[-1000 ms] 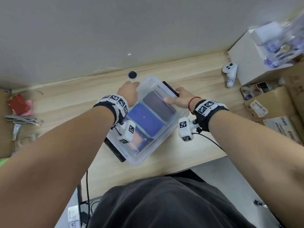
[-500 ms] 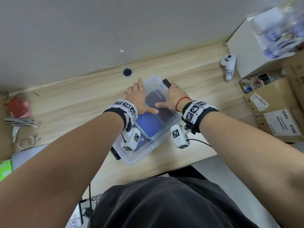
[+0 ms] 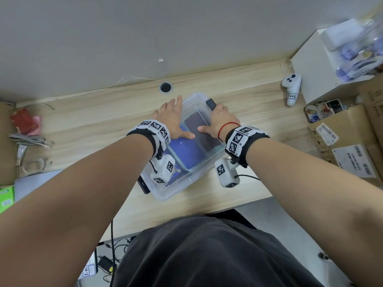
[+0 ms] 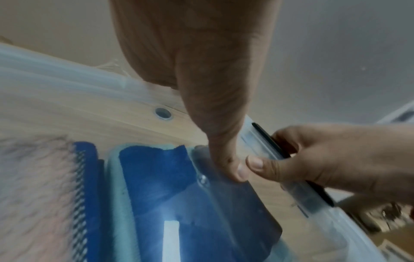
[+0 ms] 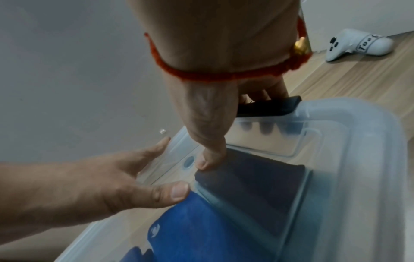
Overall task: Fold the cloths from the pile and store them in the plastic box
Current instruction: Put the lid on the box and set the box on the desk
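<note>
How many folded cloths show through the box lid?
3: a dark cloth at the far end, a blue cloth in the middle, a patterned cloth nearest, partly behind the left wrist camera. More may lie underneath.

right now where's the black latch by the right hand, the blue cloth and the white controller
black latch [image 3: 211, 103], head view, its far end beyond the fingers
blue cloth [image 3: 186, 151], head view, middle of its top, seen through the lid
white controller [image 3: 291, 89], head view, its body below the buttons
</note>
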The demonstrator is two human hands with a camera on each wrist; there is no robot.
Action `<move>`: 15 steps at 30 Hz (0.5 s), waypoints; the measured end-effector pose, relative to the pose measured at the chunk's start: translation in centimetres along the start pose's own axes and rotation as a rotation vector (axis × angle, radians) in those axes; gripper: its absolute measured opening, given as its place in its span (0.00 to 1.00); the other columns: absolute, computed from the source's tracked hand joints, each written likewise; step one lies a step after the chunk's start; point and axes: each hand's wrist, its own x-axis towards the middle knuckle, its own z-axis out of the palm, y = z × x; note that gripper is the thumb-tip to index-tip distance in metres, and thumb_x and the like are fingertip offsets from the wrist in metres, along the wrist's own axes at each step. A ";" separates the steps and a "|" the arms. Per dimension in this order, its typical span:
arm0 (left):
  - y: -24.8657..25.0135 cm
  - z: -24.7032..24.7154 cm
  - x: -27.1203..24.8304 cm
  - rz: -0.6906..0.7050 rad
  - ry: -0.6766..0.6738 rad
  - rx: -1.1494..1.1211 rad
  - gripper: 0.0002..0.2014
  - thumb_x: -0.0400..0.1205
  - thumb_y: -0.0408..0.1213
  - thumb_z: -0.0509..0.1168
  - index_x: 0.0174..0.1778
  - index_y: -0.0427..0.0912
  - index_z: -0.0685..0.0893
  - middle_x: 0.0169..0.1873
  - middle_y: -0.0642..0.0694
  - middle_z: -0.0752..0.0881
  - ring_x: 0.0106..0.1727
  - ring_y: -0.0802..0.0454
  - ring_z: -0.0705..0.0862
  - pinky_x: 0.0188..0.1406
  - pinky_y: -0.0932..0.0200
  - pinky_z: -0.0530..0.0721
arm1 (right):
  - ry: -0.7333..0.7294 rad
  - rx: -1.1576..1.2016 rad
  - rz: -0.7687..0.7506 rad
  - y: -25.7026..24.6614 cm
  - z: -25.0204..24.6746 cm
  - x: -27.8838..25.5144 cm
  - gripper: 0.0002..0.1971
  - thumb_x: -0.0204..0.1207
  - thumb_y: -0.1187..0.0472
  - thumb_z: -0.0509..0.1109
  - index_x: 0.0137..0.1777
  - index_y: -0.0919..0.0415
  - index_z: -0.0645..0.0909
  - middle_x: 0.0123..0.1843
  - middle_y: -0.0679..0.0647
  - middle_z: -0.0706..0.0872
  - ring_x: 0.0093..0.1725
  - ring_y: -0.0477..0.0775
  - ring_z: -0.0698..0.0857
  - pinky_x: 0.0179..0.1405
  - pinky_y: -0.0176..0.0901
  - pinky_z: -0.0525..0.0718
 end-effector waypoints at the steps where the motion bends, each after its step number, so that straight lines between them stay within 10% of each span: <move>1: -0.7 0.1 -0.5 -0.032 0.020 -0.001 0.68 0.61 0.73 0.71 0.84 0.48 0.36 0.84 0.42 0.50 0.83 0.41 0.52 0.78 0.36 0.59 | 0.004 -0.013 0.012 -0.2 0.2 0.0 0.45 0.66 0.36 0.77 0.71 0.66 0.63 0.68 0.60 0.75 0.66 0.65 0.80 0.60 0.53 0.78; 7: -8.1 1.4 -6.4 -0.412 0.296 -0.088 0.57 0.66 0.73 0.68 0.83 0.50 0.49 0.82 0.38 0.56 0.82 0.37 0.56 0.76 0.34 0.59 | 0.043 0.062 0.057 -5.1 1.9 -0.1 0.50 0.73 0.34 0.69 0.78 0.73 0.55 0.71 0.62 0.72 0.67 0.63 0.79 0.58 0.53 0.79; 15: -15.4 2.8 -11.0 -0.747 0.318 -0.554 0.52 0.73 0.61 0.71 0.82 0.38 0.51 0.75 0.34 0.68 0.75 0.36 0.70 0.70 0.43 0.70 | 0.041 0.111 0.061 -9.8 3.6 0.9 0.53 0.75 0.34 0.66 0.82 0.72 0.44 0.77 0.65 0.67 0.68 0.69 0.79 0.56 0.59 0.80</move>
